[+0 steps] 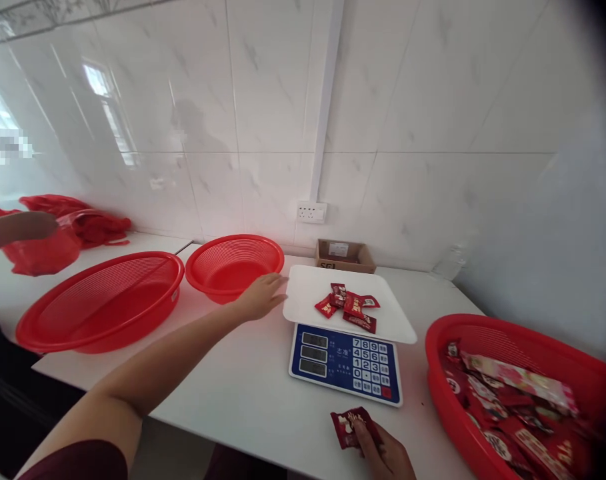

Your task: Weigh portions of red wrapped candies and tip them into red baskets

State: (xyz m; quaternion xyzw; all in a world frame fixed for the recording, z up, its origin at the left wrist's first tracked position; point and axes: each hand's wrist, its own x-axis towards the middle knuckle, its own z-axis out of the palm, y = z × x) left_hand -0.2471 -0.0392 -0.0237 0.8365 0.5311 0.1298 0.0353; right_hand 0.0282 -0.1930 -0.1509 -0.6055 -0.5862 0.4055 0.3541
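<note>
One packet (343,428) in right hand (387,456), one scale (345,365), three red baskets (227,275)

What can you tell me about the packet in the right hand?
The packet is small, dark red and slightly shiny, like plastic film, with pale lettering and markings. The right hand grips it, thumb across its face, printed side towards the camera. It is in front of the scale; whether it is sealed cannot be told.

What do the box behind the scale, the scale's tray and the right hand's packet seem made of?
Box: matte brown cardboard, by its printed wall.
Tray: probably plastic, smooth white with rounded corners; coated metal possible.
Packet: likely thin plastic film, fairly glossy, judging by its flat, sealed-looking edges.
</note>
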